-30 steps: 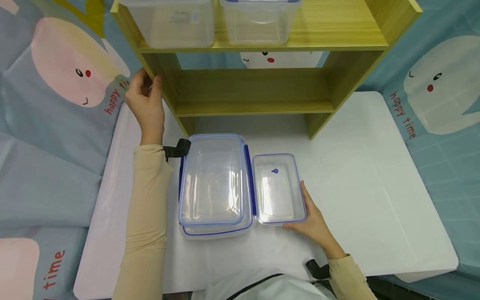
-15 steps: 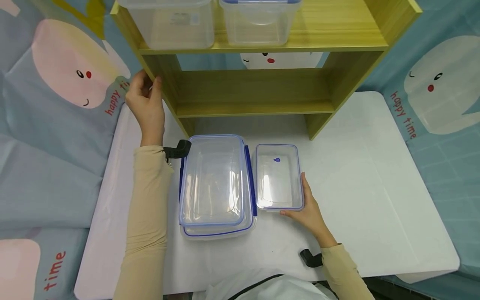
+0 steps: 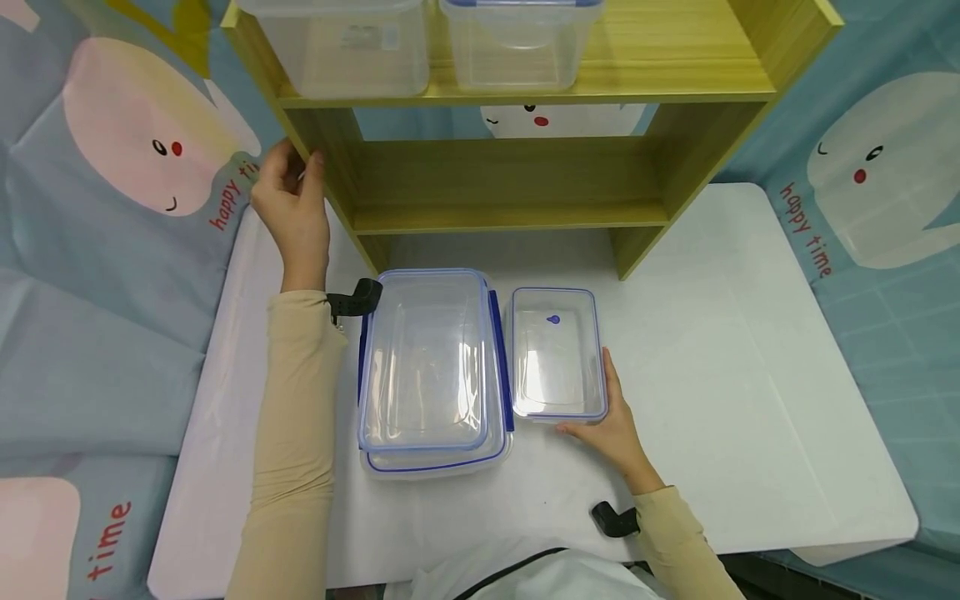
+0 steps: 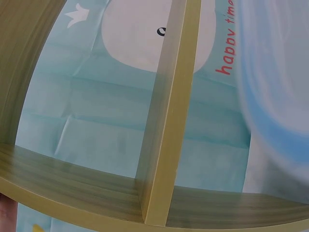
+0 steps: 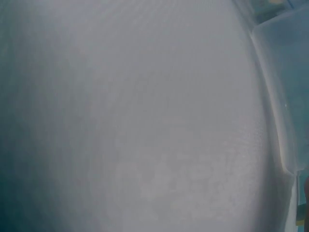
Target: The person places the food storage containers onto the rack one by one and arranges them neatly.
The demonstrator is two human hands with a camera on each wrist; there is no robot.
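Observation:
My left hand [image 3: 288, 204] grips the left side panel of a wooden shelf unit [image 3: 510, 223], thumb at the panel's front edge and the other fingers curled beside it. In the left wrist view only a bit of that hand [image 4: 7, 212] shows at the lower left. My right hand [image 3: 615, 429] touches the near right corner of a small clear food container [image 3: 558, 358] with a blue rim, the fingers straight along its right side and the thumb at its near edge. Left of it stands a larger clear container [image 3: 431, 467] with blue clips, a clear blue-rimmed lid [image 3: 427, 358] on top.
On the shelf's upper board stand a clear box [image 3: 352, 58] and a clear blue-lidded box [image 3: 517, 50]. All the containers below are on a white table [image 3: 750, 400] in front of the shelf. A patterned blue curtain [image 3: 885, 333] hangs around.
My right hand has slid the small container away from me and slightly right, along the larger one. Over the last half second it has hardly moved. My left hand has stayed at the shelf.

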